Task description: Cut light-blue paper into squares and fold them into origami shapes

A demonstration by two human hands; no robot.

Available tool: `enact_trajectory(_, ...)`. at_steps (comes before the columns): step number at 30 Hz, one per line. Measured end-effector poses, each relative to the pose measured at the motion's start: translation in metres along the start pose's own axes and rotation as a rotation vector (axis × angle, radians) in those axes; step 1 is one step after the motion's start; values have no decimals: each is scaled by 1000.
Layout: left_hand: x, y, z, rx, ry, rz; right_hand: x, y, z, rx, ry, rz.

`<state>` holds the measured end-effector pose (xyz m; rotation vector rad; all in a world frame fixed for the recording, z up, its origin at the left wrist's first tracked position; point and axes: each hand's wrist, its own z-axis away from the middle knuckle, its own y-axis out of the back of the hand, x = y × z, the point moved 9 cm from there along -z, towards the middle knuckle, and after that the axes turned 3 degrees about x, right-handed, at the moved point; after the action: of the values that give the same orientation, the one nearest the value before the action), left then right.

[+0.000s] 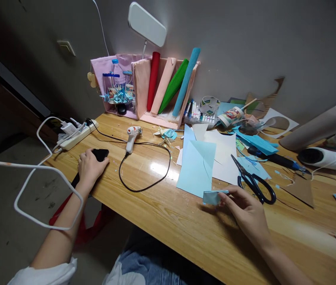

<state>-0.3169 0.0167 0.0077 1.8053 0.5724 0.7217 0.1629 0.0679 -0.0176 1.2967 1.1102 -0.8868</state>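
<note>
Between the thumb and fingers of my right hand (pixel 246 211) is a small folded piece of light blue paper (pixel 211 197), held just above the wooden table. My left hand (pixel 91 166) is closed over a black phone (pixel 100 154) at the table's left front edge and covers most of it. Light blue paper sheets (pixel 196 170) lie beyond my right hand, over white paper (pixel 225 156). Black-handled scissors (pixel 255 183) rest just past that hand. A white glue gun (pixel 132 138) lies right of my left hand, its black cord looped on the tabletop.
A white power strip (pixel 77 136) with plugs sits at the left edge. A white cable (pixel 49 168) arcs across my left forearm. At the back stands a pink box (pixel 142 89) with coloured paper rolls. Markers (pixel 199 114), clear tape (pixel 209 105) and blue scraps (pixel 257 142) crowd the right side.
</note>
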Motion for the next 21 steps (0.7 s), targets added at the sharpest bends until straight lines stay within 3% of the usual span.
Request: enact_trajectory(21,1,4,1,33,-17,19,1,-1,-1,-15,5,10)
